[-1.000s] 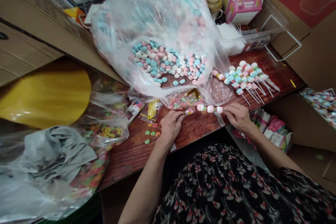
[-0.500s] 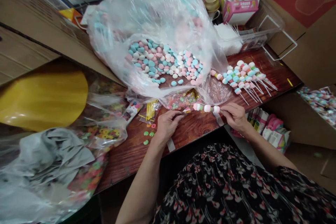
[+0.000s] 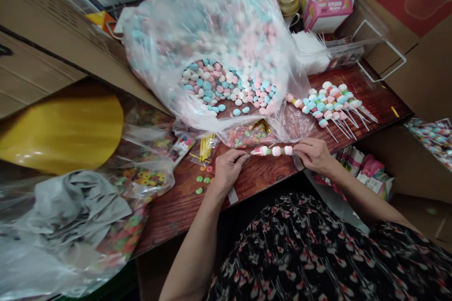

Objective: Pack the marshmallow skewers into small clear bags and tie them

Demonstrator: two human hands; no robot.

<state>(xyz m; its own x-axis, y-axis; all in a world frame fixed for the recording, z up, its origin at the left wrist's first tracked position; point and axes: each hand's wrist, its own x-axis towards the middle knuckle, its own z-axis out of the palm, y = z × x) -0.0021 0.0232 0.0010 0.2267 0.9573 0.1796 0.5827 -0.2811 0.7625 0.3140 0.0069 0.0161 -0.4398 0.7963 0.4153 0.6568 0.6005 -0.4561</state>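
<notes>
A short candy skewer [image 3: 277, 151] of pink, white and green pieces is stretched level between my hands above the table's front edge. It looks to be in a clear wrapper. My left hand [image 3: 228, 168] is closed in a pinch at its left end. At the right end, the thumb and fingers of my right hand [image 3: 313, 154] pinch too, hiding whatever stick is there. Just behind the skewer lies a clear bag of small ring candies [image 3: 247, 134]. Loose ring candies [image 3: 199, 179] and a packet of yellow twist ties [image 3: 206, 149] are beside my left hand.
A big plastic bag of pastel candies [image 3: 219, 19] fills the back. Stacked candy skewers [image 3: 328, 103] lie to the right, before a clear bin [image 3: 374, 33]. Another candy bag with grey cloth [image 3: 81, 207] stands at left. Cardboard boxes [image 3: 70, 51] flank the table.
The skewer has shifted slightly left between my hands, and its pink left end now shows near my left fingers. My right hand came a little inward. The camera view moved slightly.
</notes>
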